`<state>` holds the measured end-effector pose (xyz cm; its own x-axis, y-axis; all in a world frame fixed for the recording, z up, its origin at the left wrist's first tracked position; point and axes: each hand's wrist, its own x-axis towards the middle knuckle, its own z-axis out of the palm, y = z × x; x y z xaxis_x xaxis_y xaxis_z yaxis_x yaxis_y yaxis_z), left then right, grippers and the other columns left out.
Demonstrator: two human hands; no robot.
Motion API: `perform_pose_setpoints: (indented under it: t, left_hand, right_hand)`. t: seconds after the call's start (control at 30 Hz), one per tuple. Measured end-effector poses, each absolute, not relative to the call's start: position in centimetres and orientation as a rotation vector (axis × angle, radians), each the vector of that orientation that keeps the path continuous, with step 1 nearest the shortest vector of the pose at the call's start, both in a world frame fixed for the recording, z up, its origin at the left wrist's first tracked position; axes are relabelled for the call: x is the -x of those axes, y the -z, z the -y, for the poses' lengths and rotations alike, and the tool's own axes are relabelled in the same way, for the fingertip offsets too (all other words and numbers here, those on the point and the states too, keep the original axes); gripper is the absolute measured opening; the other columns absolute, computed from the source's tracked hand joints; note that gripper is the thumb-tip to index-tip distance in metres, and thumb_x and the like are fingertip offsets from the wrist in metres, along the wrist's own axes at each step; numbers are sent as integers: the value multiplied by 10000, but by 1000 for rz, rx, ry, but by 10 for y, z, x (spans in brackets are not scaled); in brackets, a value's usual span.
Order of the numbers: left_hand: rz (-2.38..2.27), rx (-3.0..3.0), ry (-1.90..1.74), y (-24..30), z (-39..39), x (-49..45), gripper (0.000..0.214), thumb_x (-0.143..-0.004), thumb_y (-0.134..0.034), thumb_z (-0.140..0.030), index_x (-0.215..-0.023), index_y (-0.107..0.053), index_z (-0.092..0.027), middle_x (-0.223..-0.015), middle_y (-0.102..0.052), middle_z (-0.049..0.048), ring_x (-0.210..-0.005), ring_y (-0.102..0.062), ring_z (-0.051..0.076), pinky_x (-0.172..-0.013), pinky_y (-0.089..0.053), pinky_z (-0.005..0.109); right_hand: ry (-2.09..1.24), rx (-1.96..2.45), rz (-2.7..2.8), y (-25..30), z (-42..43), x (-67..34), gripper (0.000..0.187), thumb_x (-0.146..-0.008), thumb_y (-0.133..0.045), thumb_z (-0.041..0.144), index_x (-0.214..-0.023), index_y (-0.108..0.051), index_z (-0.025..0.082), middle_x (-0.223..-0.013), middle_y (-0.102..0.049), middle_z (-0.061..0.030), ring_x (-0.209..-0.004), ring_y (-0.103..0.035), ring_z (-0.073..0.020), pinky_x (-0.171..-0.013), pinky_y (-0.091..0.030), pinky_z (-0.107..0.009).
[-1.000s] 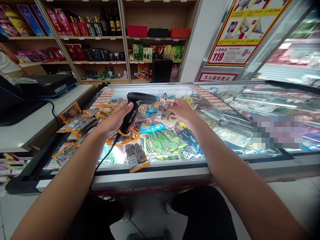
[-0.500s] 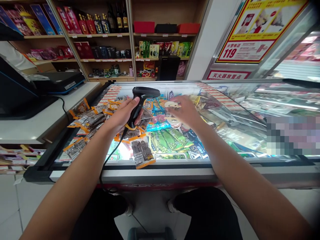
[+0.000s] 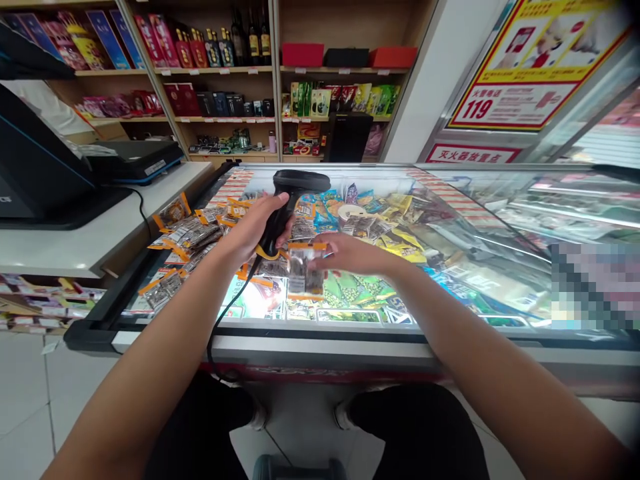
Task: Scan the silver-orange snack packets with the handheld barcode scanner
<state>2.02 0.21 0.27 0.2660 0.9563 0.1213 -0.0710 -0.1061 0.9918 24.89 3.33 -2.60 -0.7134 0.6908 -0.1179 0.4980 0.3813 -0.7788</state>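
My left hand (image 3: 254,232) is wrapped round the handle of a black barcode scanner (image 3: 301,181), whose head points to the right. From the scanner's base a black cable (image 3: 233,301) hangs over the front edge. My right hand (image 3: 343,255) pinches the right side of a clear snack packet (image 3: 303,275) with orange ends and dark contents. This packet is just below the scanner, above the glass top. Similar orange-ended packets (image 3: 187,235) lie heaped to the left of my left hand.
Under me is a glass-topped chest freezer (image 3: 320,345). Green pea packs (image 3: 357,291) and yellow packs (image 3: 404,247) show around my right hand. A counter (image 3: 75,250) with a black scale (image 3: 135,162) stands left. Stocked shelves (image 3: 220,70) line the back.
My right hand has come down and left and taken hold of the orange-ended packet, which lay near the front edge and is now lifted. The scanner stays in my left hand.
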Motion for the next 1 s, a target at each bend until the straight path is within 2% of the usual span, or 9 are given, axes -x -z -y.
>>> perform_pose_setpoints:
  t: [0.13, 0.33, 0.47, 0.6, 0.73, 0.8, 0.87, 0.93, 1.0]
  left_hand:
    - [-836, -1349, -1053, -1, -3, -17, 473, -869, -610, -647, -765, -496, -200, -615, -522, -20, -420, -433, 78, -423, -313, 245]
    - [-820, -1399, -991, 8, -2, -20, 494, -885, -630, -661, -786, -483, -199, -651, -536, -17, -436, -471, 82, -439, -337, 240]
    - [-801, -1417, -1006, 13, -2, -24, 475, -908, -631, -642, -834, -458, -206, -689, -552, -21, -431, -485, 78, -439, -325, 234]
    - [-816, -1414, -1005, 8, 1, -25, 505, -859, -684, -661, -860, -454, -211, -690, -557, -26, -433, -483, 80, -427, -333, 232]
    - [-805, -1381, -1075, 3, 0, -23, 509, -827, -712, -654, -857, -458, -214, -650, -547, -37, -417, -474, 82, -414, -321, 230]
    - [-803, -1354, -1160, 2, -2, -21, 505, -817, -714, -653, -863, -468, -214, -638, -545, -41, -414, -467, 80, -417, -326, 231]
    - [-805, -1326, -1245, 0, -5, -19, 501, -811, -712, -653, -868, -482, -212, -635, -544, -45, -411, -460, 75, -421, -340, 233]
    - [-817, -1287, -1312, 0, -7, -18, 488, -817, -701, -646, -857, -484, -210, -633, -543, -45, -406, -453, 71, -416, -344, 232]
    - [-832, -1250, -1342, 1, -10, -17, 472, -827, -690, -631, -840, -475, -211, -623, -539, -46, -399, -451, 70, -405, -336, 229]
  right_hand:
    - [-999, 1353, 2096, 16, -53, -277, 421, -904, -739, 519, -1192, -621, 235, -833, -731, -67, -623, -663, -229, -545, -499, -366]
    - [-822, 1415, 1784, 17, -69, -293, 293, -915, -736, 428, -1047, -568, 228, -964, -739, -90, -728, -731, -237, -592, -534, -341]
    - [-809, 1413, 1791, 17, -69, -292, 296, -906, -747, 423, -981, -539, 227, -884, -736, -73, -637, -696, -203, -561, -504, -320]
    - [-824, 1425, 1803, 15, -67, -291, 305, -904, -748, 434, -1021, -569, 216, -860, -733, -73, -680, -697, -216, -578, -491, -319]
    - [-664, 1573, 1806, 24, -78, -298, 424, -891, -754, 432, -1201, -594, 192, -877, -715, -72, -781, -704, -268, -693, -519, -375]
    - [-452, 1652, 1813, 33, -88, -305, 483, -871, -761, 378, -1273, -589, 172, -1011, -714, -117, -944, -701, -319, -820, -526, -428]
    - [-155, 1682, 1813, 42, -97, -309, 542, -846, -763, 327, -1326, -589, 146, -1228, -669, -193, -1189, -621, -390, -983, -484, -502]
    - [89, 1594, 1860, 47, -99, -305, 527, -866, -723, 313, -1347, -601, 134, -1354, -613, -222, -1338, -513, -416, -1106, -405, -552]
    - [150, 1386, 2012, 49, -95, -292, 434, -936, -630, 329, -1335, -628, 159, -1354, -632, -191, -1358, -504, -379, -1165, -364, -543]
